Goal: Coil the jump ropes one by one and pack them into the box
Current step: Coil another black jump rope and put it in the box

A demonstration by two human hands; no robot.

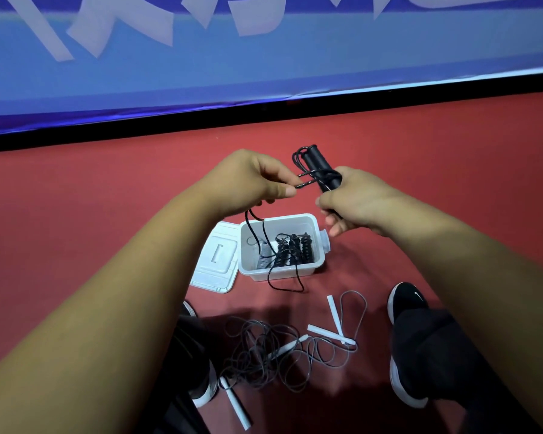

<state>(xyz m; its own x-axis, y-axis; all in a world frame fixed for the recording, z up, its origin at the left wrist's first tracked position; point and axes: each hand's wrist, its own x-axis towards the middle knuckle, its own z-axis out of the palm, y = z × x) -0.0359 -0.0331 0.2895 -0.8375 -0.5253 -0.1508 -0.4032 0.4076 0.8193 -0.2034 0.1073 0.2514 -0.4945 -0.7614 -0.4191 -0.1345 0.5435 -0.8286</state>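
Lower centre: loose grey jump ropes (264, 349) with white handles lie tangled on the red floor (76, 214). Centre: the open white box (282, 273) holds coiled black ropes (295, 250), with the lid (215, 261) touching its left side. Above the box, the right hand (358, 202) grasps the black rope (322, 167) by its handles, and the left hand (248, 180) pinches its cord.

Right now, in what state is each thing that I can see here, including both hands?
box: open, upright on the floor, partly filled.
lid: off, lying flat beside the box.
coiled black ropes: packed inside the box.
black jump rope: partly wound round its handles, tail hanging loose.
left hand: pinches the cord.
right hand: grips the handles.
grey ropes: uncoiled, tangled on the floor.
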